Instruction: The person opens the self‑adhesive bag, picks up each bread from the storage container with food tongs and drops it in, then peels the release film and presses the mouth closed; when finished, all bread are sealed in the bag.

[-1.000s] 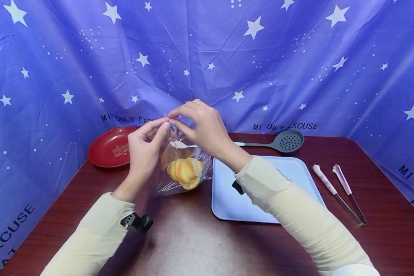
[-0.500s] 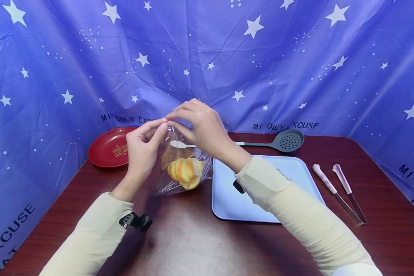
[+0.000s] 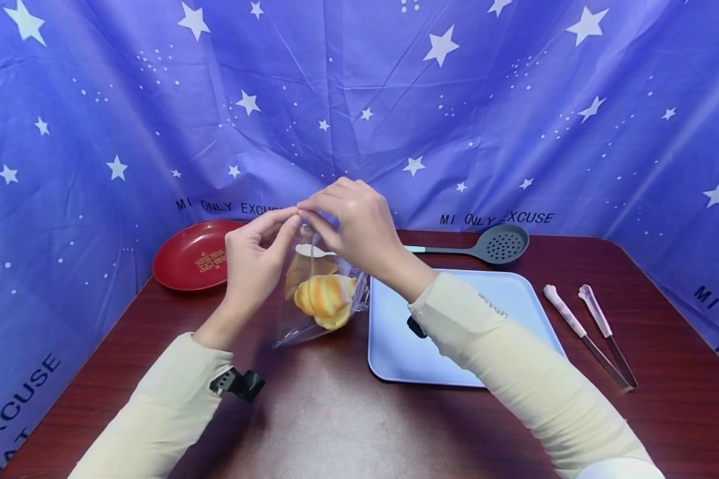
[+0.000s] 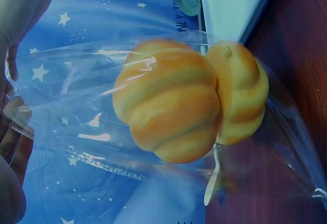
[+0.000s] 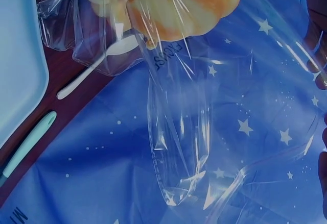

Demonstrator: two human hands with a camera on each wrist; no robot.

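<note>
Both hands meet at the top of a clear plastic bag (image 4: pixel 76 101) that hangs over the table. My left hand (image 3: pixel 254 256) pinches its upper edge between thumb and index finger. The right hand (image 3: pixel 359 223) pinches the same edge just beside it, fingertips against fingertips. Inside the bag two golden, ridged bread rolls (image 3: pixel 323 297) lie together near the bottom. In the left wrist view the larger roll (image 4: pixel 166 101) overlaps the smaller roll (image 4: pixel 241 92). A tan shape (image 3: pixel 305 267) shows behind them through the plastic. The right wrist view shows the loose, creased film hanging down.
A white spoon (image 3: pixel 311 251) lies behind the bag. To its right is a dark grey perforated skimmer (image 3: pixel 502 244). A light blue tray (image 3: pixel 395 362) sits under the right forearm, with metal tongs (image 3: pixel 605 356) beyond it. The red plate (image 3: pixel 186 253) stands at the back left.
Both hands shift slightly left, then back to the right, keeping their pinch on the bag. The bag's lower left corner now reaches a little lower, and the rolls have moved slightly right.
</note>
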